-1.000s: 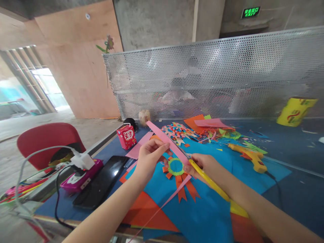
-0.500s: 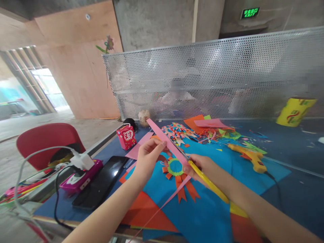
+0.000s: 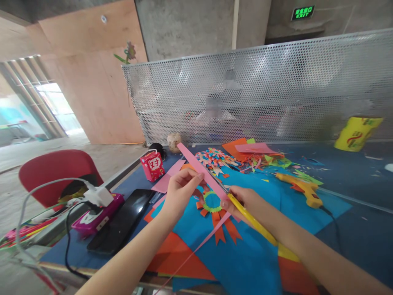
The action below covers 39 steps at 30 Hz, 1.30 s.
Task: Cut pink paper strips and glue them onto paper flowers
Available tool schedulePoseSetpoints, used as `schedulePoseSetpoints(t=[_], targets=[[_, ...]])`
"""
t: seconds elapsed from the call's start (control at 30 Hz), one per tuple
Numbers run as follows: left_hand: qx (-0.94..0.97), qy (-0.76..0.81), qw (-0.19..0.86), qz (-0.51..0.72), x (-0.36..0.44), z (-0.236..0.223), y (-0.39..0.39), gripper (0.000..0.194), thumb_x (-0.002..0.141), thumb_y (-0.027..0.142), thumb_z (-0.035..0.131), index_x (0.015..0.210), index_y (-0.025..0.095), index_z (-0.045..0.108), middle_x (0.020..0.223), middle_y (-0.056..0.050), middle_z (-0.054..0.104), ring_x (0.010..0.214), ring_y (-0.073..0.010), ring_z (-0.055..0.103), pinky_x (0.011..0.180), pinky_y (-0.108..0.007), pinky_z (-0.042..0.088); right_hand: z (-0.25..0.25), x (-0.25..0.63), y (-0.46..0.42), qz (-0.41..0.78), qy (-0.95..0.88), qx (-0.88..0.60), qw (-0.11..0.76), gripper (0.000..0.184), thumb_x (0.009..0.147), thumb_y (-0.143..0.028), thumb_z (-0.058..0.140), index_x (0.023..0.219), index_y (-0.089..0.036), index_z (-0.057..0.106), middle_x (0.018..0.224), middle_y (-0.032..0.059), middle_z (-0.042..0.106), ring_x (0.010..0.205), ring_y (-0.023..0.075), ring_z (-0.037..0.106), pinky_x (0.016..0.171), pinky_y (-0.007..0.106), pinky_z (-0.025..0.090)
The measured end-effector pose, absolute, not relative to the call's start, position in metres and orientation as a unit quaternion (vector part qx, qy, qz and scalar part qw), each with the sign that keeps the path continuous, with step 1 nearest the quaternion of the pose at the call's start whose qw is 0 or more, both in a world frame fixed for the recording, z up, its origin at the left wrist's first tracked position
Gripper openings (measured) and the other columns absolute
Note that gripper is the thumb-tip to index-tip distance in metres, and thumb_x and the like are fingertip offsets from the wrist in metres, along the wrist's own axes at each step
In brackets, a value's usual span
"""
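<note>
My left hand [image 3: 179, 194] pinches a long pink paper strip [image 3: 199, 170] that rises toward the far left. My right hand [image 3: 245, 203] is closed on yellow-handled scissors [image 3: 253, 221] whose blades meet the strip just right of my left fingers. A thin pink sliver [image 3: 211, 233] hangs down from the cut toward the table's near edge. Under both hands lies a paper rosette [image 3: 212, 203] with a green ring, blue middle and orange ribbons, on a blue sheet [image 3: 260, 254].
A yellow glue gun [image 3: 302, 189] lies to the right, paper scraps and a colourful paper flower [image 3: 215, 157] behind. A red carton [image 3: 152, 166], black tablet [image 3: 125, 219], pink device with charger [image 3: 96, 209] and red chair [image 3: 55, 172] are on the left. A perforated metal screen [image 3: 260, 90] backs the table, a person behind it.
Both hands and the strip stay almost in place. The scissors have worked slightly further along the pink strip.
</note>
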<state>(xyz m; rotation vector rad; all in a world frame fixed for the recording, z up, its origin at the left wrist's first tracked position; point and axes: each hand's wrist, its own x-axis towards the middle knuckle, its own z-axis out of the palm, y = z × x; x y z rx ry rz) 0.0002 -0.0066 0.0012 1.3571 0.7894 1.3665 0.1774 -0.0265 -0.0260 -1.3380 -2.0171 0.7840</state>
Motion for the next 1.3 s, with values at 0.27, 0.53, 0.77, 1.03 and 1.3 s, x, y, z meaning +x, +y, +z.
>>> schedulePoseSetpoints(t=[0.27,0.53,0.77,1.03,1.3], targets=[[0.562,0.322,0.511,0.565,0.001,0.001,-0.006,0.018,0.070,0.025,0.060,0.059,0.015,0.051,0.056,0.001,0.055,0.050,-0.0117,0.055,0.032,-0.020,0.044,-0.021,0.175,-0.028,0.308,-0.750,-0.495,0.313,0.026,0.073,-0.042,0.054,0.069,-0.018,0.048,0.058,-0.0032,0.047,0.051,0.0091,0.041,0.045,0.019,0.031],[0.558,0.336,0.509,0.563,0.002,0.001,-0.007,0.018,0.069,0.026,0.061,0.060,0.014,0.052,0.056,0.001,0.055,0.049,-0.0106,0.054,0.035,-0.019,0.043,-0.010,0.172,-0.029,0.299,-0.701,-0.545,0.351,0.039,0.068,-0.052,0.055,0.055,-0.020,0.036,0.045,-0.0073,0.033,0.038,0.0056,0.029,0.036,0.019,0.020],[0.544,0.353,0.454,0.610,-0.009,0.000,0.006,0.016,0.070,0.029,0.060,0.067,0.014,0.055,0.060,-0.001,0.057,0.056,-0.0114,0.057,0.041,-0.019,0.043,-0.010,0.190,-0.008,0.202,-0.646,-0.652,0.343,0.042,0.073,-0.061,0.042,0.058,-0.021,0.042,0.040,-0.0038,0.041,0.035,0.0109,0.041,0.038,0.023,0.027],[0.512,0.367,0.434,0.644,-0.017,0.000,0.019,0.016,0.066,0.027,0.064,0.070,0.015,0.055,0.062,0.000,0.057,0.062,-0.0144,0.061,0.040,-0.019,0.043,-0.001,0.222,0.004,0.033,-0.603,-0.757,0.251,0.051,0.073,-0.059,0.044,0.091,-0.013,0.053,0.084,0.0179,0.062,0.079,0.0303,0.059,0.055,0.030,0.037],[0.533,0.365,0.438,0.626,-0.018,-0.005,0.021,0.018,0.063,0.023,0.067,0.074,0.013,0.057,0.068,-0.002,0.060,0.066,-0.0139,0.059,0.043,-0.019,0.044,-0.008,0.206,-0.003,0.095,-0.682,-0.673,0.270,0.036,0.074,-0.048,0.051,0.089,-0.016,0.054,0.089,0.0116,0.063,0.081,0.0240,0.059,0.060,0.026,0.038]])
